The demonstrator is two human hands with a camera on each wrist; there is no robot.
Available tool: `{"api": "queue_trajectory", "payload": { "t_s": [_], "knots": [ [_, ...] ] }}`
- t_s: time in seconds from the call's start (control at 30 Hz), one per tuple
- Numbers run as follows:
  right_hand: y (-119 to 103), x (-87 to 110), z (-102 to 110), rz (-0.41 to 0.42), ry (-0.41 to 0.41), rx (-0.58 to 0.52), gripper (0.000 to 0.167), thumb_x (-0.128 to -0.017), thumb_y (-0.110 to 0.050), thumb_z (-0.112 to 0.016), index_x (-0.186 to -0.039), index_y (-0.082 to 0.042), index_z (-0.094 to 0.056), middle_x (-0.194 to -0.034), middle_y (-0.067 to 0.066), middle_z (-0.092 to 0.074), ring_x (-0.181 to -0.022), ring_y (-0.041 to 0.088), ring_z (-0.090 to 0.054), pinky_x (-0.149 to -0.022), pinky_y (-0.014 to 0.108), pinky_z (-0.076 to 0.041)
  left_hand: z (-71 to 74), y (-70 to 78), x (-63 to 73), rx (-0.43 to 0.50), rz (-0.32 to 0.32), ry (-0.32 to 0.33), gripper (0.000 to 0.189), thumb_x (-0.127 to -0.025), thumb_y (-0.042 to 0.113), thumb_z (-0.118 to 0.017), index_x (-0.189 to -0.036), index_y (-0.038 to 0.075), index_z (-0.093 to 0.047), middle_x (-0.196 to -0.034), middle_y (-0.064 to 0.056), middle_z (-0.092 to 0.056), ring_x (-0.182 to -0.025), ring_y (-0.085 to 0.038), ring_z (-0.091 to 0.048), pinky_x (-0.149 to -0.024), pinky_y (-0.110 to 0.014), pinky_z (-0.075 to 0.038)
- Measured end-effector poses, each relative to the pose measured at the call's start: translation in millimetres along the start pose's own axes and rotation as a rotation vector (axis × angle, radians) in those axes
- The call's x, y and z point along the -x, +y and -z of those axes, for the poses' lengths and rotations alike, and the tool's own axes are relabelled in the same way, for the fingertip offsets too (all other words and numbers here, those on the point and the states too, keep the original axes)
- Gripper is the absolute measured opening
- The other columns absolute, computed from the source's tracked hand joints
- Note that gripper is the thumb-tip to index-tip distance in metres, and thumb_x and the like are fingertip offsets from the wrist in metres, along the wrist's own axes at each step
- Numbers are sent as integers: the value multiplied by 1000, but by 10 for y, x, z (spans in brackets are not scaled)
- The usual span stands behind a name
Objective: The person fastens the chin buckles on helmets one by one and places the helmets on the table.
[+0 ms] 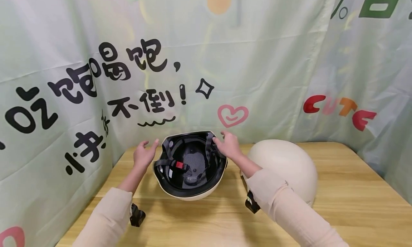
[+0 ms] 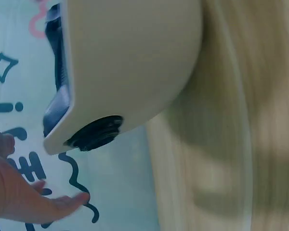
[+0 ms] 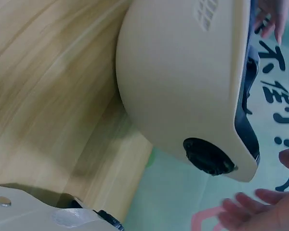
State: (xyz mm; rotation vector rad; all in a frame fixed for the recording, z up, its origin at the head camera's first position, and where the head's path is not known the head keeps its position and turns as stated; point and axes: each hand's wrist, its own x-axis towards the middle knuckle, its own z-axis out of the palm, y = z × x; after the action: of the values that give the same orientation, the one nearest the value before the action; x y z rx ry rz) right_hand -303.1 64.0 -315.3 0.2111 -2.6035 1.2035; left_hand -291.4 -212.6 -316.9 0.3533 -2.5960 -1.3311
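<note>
A cream helmet (image 1: 194,161) lies upside down on the wooden table, its dark padded inside facing up. Grey-black straps and a red buckle (image 1: 179,165) show within it. My left hand (image 1: 145,154) is beside the helmet's left rim, fingers apart and loosely spread. A gap separates that hand (image 2: 31,192) from the shell in the left wrist view. On the opposite side, my right hand (image 1: 229,146) hovers by the right rim with fingers extended. The right wrist view shows its fingers (image 3: 245,211) free of the shell, near a black round fitting (image 3: 209,156).
A second cream helmet (image 1: 284,164) sits dome up on the table (image 1: 206,222), to the right under my right forearm. Small black cameras (image 1: 137,215) hang at my wrists. A printed fabric curtain (image 1: 257,61) stands behind the table's back edge.
</note>
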Motion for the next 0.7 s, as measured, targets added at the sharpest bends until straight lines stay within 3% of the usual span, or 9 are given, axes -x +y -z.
{"api": "queue_trajectory", "payload": {
  "t_s": [0.07, 0.17, 0.23, 0.3, 0.33, 0.4, 0.47, 0.57, 0.7],
  "knots": [
    [18, -28, 14, -87, -63, 12, 53, -91, -30, -53, -126, 10, -50, -127, 28, -53, -119, 39, -50, -98, 46, -44, 52, 28, -4, 49, 97, -95, 71, -94, 45, -41, -142, -6, -26, -145, -31, -25, -130, -48, -30, -106, -54, -34],
    [48, -59, 28, -141, -136, 40, 53, -93, -35, -49, -120, 10, -55, -126, 28, -54, -117, 40, -51, -96, 45, -45, 103, 65, -35, 114, 244, -335, 82, -95, 53, -28, -146, -6, -3, -147, -37, -6, -129, -60, -18, -103, -63, -30],
    [63, -76, 31, -162, -176, 55, 46, -93, -39, -47, -101, 4, -63, -103, 25, -62, -97, 34, -60, -83, 40, -51, 112, 83, -65, 135, 330, -486, 85, -94, 57, -20, -145, -4, 11, -145, -40, 5, -126, -67, -9, -102, -68, -24],
    [63, -91, 35, -193, -214, 49, 45, -94, -42, -46, -81, -1, -59, -80, 16, -58, -75, 26, -58, -68, 35, -52, 100, 96, -94, 125, 377, -581, 86, -93, 59, -16, -144, -2, 16, -144, -42, 8, -125, -67, -5, -103, -69, -20],
    [60, -97, 36, -229, -238, 24, 46, -94, -44, -45, -76, -3, -54, -75, 11, -52, -68, 23, -54, -64, 35, -52, 91, 104, -104, 108, 390, -607, 86, -93, 60, -15, -145, -2, 16, -143, -43, 8, -126, -67, -5, -103, -69, -19],
    [43, -103, 41, -331, -291, -64, 48, -93, -49, -43, -80, -3, -51, -76, 9, -46, -63, 22, -53, -61, 35, -53, 69, 115, -113, 74, 399, -651, 87, -92, 62, -13, -145, -2, 14, -143, -44, 6, -126, -66, -6, -103, -70, -18],
    [24, -103, 51, -430, -347, -140, 55, -92, -52, -39, -98, 0, -53, -93, 15, -51, -74, 30, -60, -69, 43, -56, 50, 127, -117, 37, 393, -682, 87, -91, 63, -12, -146, -1, 12, -143, -45, 4, -127, -66, -8, -103, -71, -17],
    [0, -98, 60, -551, -428, -215, 70, -91, -58, -35, -127, 1, -43, -119, 25, -50, -90, 46, -61, -79, 53, -53, 43, 153, -123, -37, 361, -714, 90, -89, 67, -9, -146, -1, 10, -142, -45, -1, -126, -66, -13, -101, -72, -21],
    [-22, -104, 63, -618, -514, -217, 82, -88, -66, -30, -138, -1, -36, -126, 32, -48, -95, 50, -59, -77, 56, -53, 24, 198, -131, -119, 327, -709, 96, -88, 69, -9, -145, -8, -1, -140, -43, -22, -125, -55, -36, -97, -60, -39]
  ]
}}
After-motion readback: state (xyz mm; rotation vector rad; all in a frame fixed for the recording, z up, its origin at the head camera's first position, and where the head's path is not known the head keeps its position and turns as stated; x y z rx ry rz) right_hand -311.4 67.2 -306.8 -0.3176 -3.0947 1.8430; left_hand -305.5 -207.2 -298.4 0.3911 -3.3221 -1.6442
